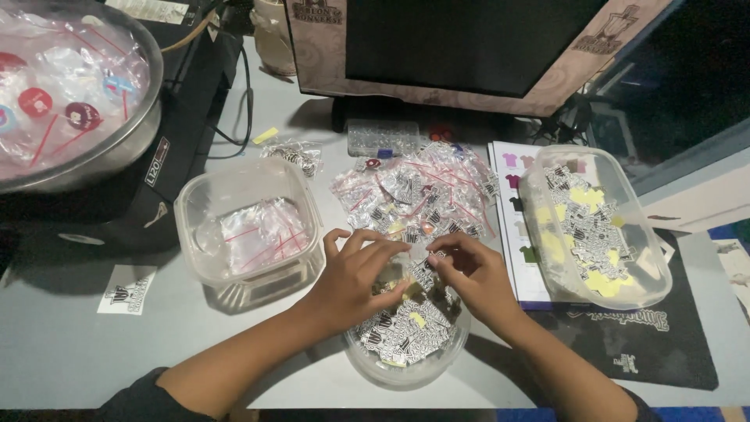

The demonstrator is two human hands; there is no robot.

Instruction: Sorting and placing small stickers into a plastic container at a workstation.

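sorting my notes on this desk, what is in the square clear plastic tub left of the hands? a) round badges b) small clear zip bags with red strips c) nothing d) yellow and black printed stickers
b: the square clear plastic tub left of the left hand holds small clear zip bags with red strips, no stickers or badges.

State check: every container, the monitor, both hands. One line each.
Round clear bowl: open, holds printed stickers.
Square clear tub: open, a few zip bags inside.
Long clear tub: open, stickers inside.
Steel bowl: filled with bagged badges.
Pile of small zip bags: loose on desk.
Monitor: screen dark.
Left hand: pinching a small item over the bowl.
Right hand: pinching the same item.
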